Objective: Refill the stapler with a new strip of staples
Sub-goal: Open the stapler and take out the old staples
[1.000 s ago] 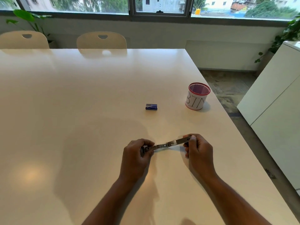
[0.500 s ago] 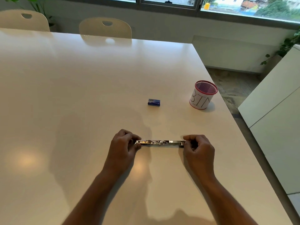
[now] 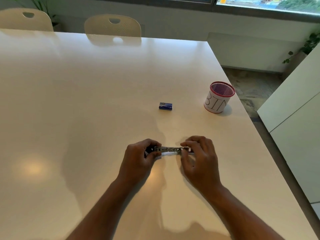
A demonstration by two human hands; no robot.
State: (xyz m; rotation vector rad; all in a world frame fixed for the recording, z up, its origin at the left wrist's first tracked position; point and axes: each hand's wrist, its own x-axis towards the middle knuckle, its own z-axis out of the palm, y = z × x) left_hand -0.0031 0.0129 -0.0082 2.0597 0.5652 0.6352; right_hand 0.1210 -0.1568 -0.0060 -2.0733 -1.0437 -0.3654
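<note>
A slim metal stapler lies level just above the white table, spread flat with its shiny channel facing up. My left hand grips its dark left end between thumb and curled fingers. My right hand pinches the right end with thumb and fingertips. A small blue staple box sits on the table beyond the hands, untouched. No loose strip of staples is visible.
A white mesh cup with a red rim, labelled BIN, stands at the right near the table edge. Two cream chairs are at the far side. A white cabinet stands right of the table.
The stapler has gone from tilted to level, and my hands have drawn closer together along it. The camera has tipped further down.
</note>
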